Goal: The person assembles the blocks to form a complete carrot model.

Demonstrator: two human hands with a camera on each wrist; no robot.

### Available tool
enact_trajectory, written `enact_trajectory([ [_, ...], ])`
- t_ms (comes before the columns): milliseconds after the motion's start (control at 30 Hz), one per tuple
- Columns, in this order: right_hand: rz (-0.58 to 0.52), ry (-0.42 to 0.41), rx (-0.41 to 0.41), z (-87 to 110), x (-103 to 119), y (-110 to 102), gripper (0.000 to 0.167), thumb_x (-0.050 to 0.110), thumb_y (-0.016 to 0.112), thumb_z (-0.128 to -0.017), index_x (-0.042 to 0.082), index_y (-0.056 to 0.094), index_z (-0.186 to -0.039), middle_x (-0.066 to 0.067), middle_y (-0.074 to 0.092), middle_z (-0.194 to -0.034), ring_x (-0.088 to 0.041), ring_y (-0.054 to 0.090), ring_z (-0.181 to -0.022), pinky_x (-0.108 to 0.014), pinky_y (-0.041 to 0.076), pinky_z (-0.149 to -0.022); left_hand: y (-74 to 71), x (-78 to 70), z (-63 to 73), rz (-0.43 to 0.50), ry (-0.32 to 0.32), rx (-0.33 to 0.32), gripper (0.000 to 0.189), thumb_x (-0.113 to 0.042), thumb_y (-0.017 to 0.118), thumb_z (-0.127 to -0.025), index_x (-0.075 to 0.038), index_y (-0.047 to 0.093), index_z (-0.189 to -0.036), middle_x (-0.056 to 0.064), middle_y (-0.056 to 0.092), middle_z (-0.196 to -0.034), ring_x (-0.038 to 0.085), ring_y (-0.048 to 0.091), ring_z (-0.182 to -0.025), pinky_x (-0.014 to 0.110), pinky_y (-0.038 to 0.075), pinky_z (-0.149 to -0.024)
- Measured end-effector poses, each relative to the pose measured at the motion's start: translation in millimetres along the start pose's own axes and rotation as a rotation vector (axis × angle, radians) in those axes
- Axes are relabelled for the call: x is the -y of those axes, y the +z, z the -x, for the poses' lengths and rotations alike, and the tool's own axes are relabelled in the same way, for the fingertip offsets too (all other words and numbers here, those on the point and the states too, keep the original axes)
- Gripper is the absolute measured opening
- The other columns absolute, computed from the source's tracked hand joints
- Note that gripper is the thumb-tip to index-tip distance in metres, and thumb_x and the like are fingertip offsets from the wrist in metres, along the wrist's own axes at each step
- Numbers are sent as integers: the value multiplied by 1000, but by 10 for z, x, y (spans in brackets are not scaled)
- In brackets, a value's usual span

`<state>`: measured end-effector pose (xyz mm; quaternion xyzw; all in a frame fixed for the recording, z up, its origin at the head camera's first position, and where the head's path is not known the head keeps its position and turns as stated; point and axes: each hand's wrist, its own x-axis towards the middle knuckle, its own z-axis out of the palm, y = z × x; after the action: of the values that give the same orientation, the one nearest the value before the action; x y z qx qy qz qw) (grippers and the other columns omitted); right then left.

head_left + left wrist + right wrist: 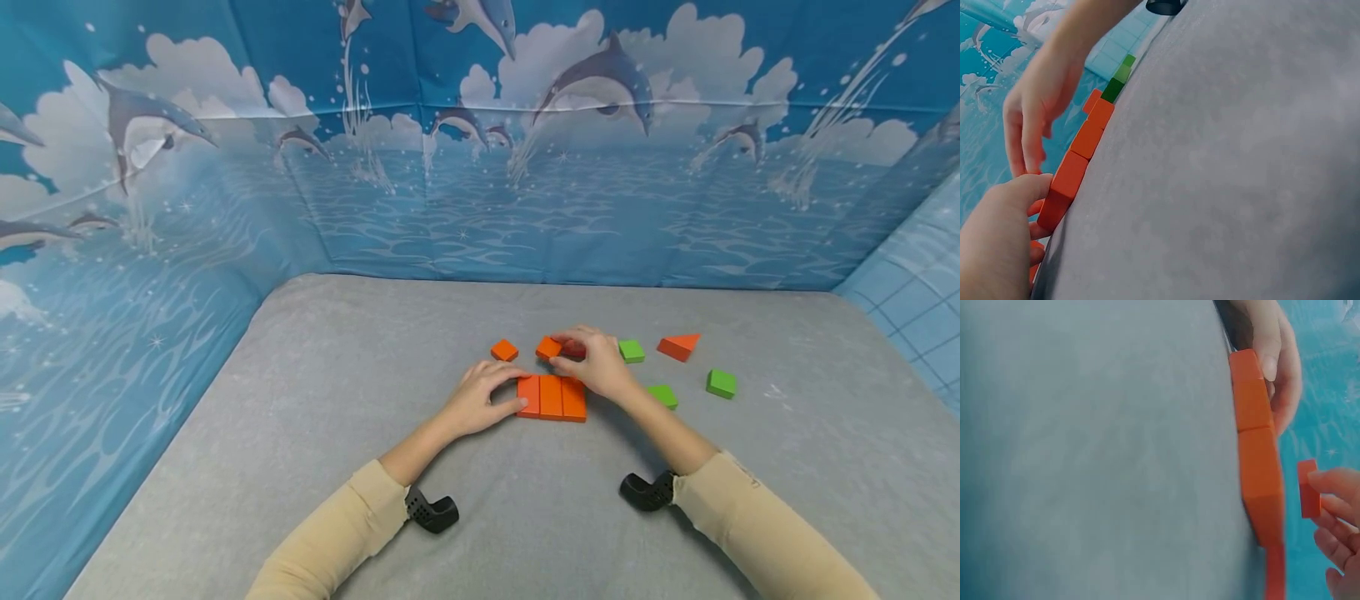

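Three orange blocks (551, 397) stand side by side in a row on the grey cloth. My left hand (477, 398) holds the row's left end block (1063, 190), thumb at its near side and fingers reaching behind. Beyond the row, my right hand (596, 360) pinches a small orange block (1309, 490) between thumb and fingers; in the right wrist view it looks raised off the cloth. A red piece (573, 348) lies partly hidden behind the right fingers. Another small orange block (504, 350) sits apart, just beyond my left fingertips.
To the right lie green blocks (632, 351), (722, 383), one green block (663, 396) partly behind the right forearm, and a red-orange triangular block (678, 347). A blue dolphin-print curtain (480, 217) rises behind the grey surface (337, 358).
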<state>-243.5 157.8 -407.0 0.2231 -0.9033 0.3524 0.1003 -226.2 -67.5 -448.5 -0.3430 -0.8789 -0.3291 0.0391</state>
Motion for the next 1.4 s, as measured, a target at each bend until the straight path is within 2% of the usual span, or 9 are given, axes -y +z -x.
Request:
enact_trajectory([
  [100,-38,-11,6,68,67,-89,35,10,72,-78,-1,64,-110,-15,60,-103,-30,56,-93,-48,41,-85,1,-2,2,6,1,-3,41,-33,62,-86,-19,56,-124,4,51,-132,20,40,-119,44,28,-99],
  [300,-92,-89,90,280,156,-184,35,8,71,-78,3,64,-112,-10,61,-107,-26,54,-90,-44,46,-76,2,-2,-2,10,-5,-2,41,-33,62,-86,-18,57,-124,3,51,-131,20,40,-119,44,28,-100],
  [500,-123,-145,235,487,222,-158,34,14,71,-80,7,64,-113,-6,61,-111,-22,55,-100,-43,45,-84,-3,-12,-3,7,-7,-4,42,-34,61,-86,-18,56,-125,2,52,-130,20,41,-118,43,28,-99],
  [633,-129,-182,274,558,238,-102,31,14,71,-80,8,65,-109,-3,62,-106,-18,55,-92,-37,46,-79,-11,-19,-3,10,-9,-3,41,-33,62,-86,-17,56,-124,3,52,-130,20,41,-118,44,28,-100],
  [833,-129,-228,283,597,245,-35,30,11,70,-80,8,65,-109,-2,62,-103,-16,54,-88,-33,46,-75,-17,-26,-4,10,-22,8,41,-34,61,-87,-18,56,-124,3,51,-130,20,41,-118,44,27,-100],
  [1067,-2,-201,259,641,279,7,31,15,71,-79,13,66,-109,2,60,-105,-14,53,-94,-39,35,-79,-16,-23,-8,6,-14,6,41,-34,62,-87,-18,57,-124,3,52,-129,19,42,-117,43,27,-100],
  [1200,23,-228,241,647,280,32,30,15,72,-78,13,66,-107,3,59,-103,-12,53,-93,-36,33,-77,-20,-24,-6,9,-10,5,41,-34,62,-86,-17,57,-124,3,52,-129,20,42,-117,44,27,-100],
  [1400,46,-221,226,651,313,42,27,15,74,-76,15,67,-101,5,58,-99,-10,52,-89,-33,32,-75,-19,-22,-6,9,-8,5,41,-34,62,-86,-17,57,-124,3,52,-129,20,42,-116,43,28,-100],
])
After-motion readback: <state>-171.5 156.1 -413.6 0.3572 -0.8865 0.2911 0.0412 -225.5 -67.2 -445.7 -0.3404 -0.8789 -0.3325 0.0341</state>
